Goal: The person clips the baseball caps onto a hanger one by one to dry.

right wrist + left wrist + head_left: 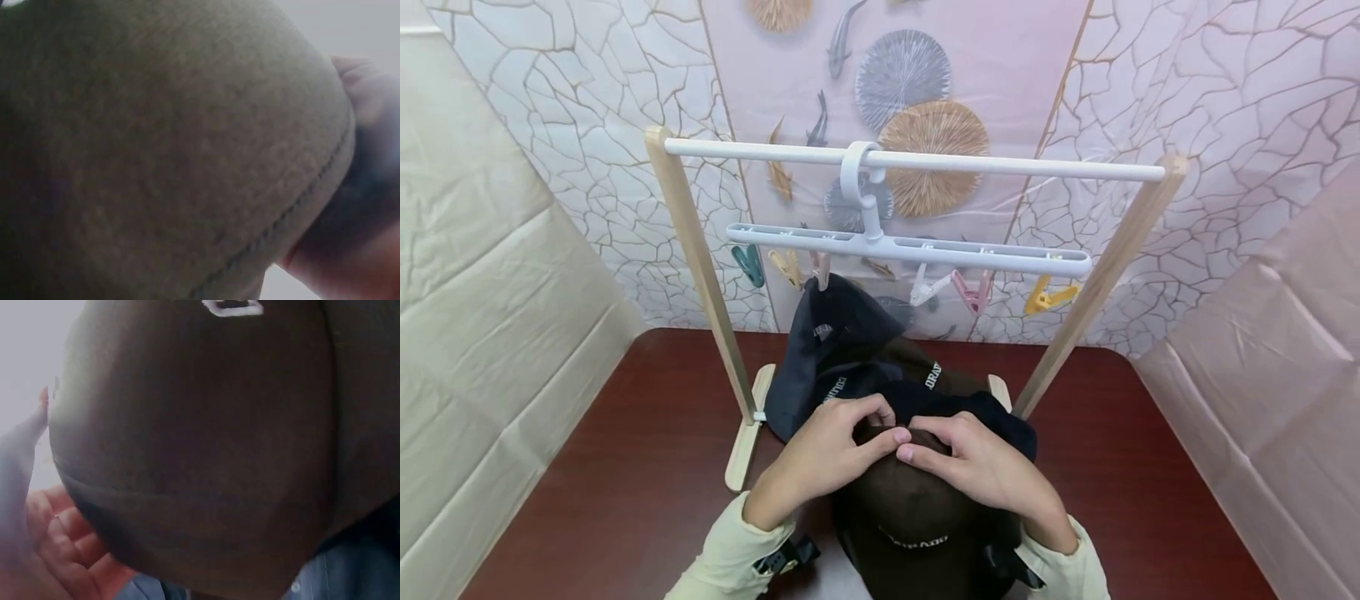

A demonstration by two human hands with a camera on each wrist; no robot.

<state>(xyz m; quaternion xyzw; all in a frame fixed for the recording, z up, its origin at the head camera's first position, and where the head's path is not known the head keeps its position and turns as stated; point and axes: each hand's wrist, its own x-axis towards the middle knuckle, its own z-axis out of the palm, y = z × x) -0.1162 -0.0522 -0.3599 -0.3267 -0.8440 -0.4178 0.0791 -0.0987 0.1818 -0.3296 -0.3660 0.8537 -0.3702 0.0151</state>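
A dark brown cap (pixel 917 500) with white lettering hangs between the two hands, low in the head view. My left hand (pixel 827 454) pinches its back edge between thumb and fingers. Close beside it my right hand (pixel 988 467) pinches the same edge, the two thumbs nearly meeting. Brown cloth of this cap (pixel 200 425) fills most of the left wrist view, and a stitched seam of the cap (pixel 275 225) runs across the right wrist view. Just behind the hands lie more dark caps (pixel 917 396), partly covered. A navy cap (pixel 842 325) hangs from a pinkish clothespin (pixel 822 268).
A white hanger (pixel 910 247) hooks over the white rod (pixel 1000 164) of a wooden stand (pixel 696 275). Further clips dangle from it: green (pixel 748 265), cream (pixel 786 268), white (pixel 928 286), pink (pixel 972 292) and yellow (pixel 1049 296). The stand rests on a reddish-brown table (pixel 1150 500).
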